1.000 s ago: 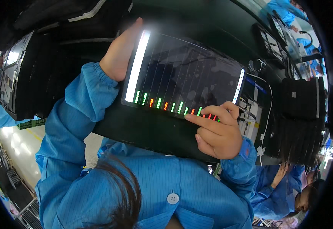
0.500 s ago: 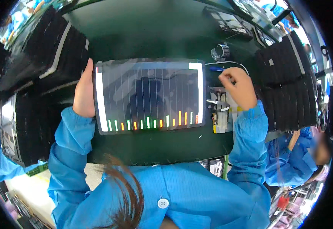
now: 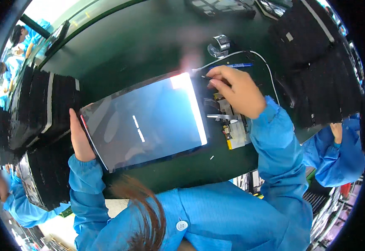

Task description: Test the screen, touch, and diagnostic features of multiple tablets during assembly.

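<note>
A tablet-like screen panel with a dark border is lit grey-blue, a short line of white marks near its middle and a bright white strip along its right edge. My left hand grips its left edge, thumb showing and fingers hidden behind. By the upper right corner, my right hand pinches with thumb and forefinger; a tiny dark bit shows at the fingertips, too small to name. A white cable curves from that corner behind the hand. Below the hand lie metal tweezers and a small flat component with yellow edges.
Behind the right hand lie a blue pen and a clear, shiny roll. Stacks of black trays stand at the left and more black stacks at the right. Co-workers in blue sleeves sit on both sides.
The panel has turned, its right side now higher, and its coloured bars have given way to a plain grey display. My right hand has come to its upper right corner. The whole view has tilted.
</note>
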Motion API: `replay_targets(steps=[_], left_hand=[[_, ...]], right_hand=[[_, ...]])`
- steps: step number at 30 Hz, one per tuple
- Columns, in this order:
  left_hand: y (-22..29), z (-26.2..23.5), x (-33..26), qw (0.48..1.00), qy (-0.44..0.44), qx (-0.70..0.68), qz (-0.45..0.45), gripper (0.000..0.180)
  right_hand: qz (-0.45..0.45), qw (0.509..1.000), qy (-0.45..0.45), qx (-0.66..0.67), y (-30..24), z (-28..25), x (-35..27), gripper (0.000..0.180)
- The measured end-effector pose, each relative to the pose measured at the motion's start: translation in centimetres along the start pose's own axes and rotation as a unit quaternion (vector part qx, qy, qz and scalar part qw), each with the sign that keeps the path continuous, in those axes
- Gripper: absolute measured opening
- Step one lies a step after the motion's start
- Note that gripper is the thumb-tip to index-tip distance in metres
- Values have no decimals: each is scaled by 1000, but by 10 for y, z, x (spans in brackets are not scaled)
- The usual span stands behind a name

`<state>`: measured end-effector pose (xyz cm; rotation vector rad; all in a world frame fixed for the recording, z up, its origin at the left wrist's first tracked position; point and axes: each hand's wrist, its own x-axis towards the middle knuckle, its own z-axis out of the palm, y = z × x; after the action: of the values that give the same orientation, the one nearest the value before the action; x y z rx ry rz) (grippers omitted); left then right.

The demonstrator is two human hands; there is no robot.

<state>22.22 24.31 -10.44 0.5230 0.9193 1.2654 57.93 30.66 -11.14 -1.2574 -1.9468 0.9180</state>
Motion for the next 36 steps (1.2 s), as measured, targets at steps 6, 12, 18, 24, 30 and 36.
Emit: replay_targets(steps=[6,12,18,24,30,36], left_hand=[[-1,-17,-1,998,23,46,38,60],[0,-23,2,998,-66,-5,18,60],[-2,-18,0,991,76,88,70,58],[-1,-22,2,993,67,76,65,58],[0,-21,2,996,33,64,43,59],[0,-20,0,984,125,95,83,56]], right_hand=[[-39,994,-61,85,-16,-20,-15,15],[-78,979,-184,-24,-4,-20,-18,16],[-99,987,-122,-34,-4,-21,-19,16],[-115,988,-94,-39,-8,-18,-16,17],[-67,992,-111,5,-3,-21,-16,17],[-9,985,-138,100,-6,-19,-14,16]])
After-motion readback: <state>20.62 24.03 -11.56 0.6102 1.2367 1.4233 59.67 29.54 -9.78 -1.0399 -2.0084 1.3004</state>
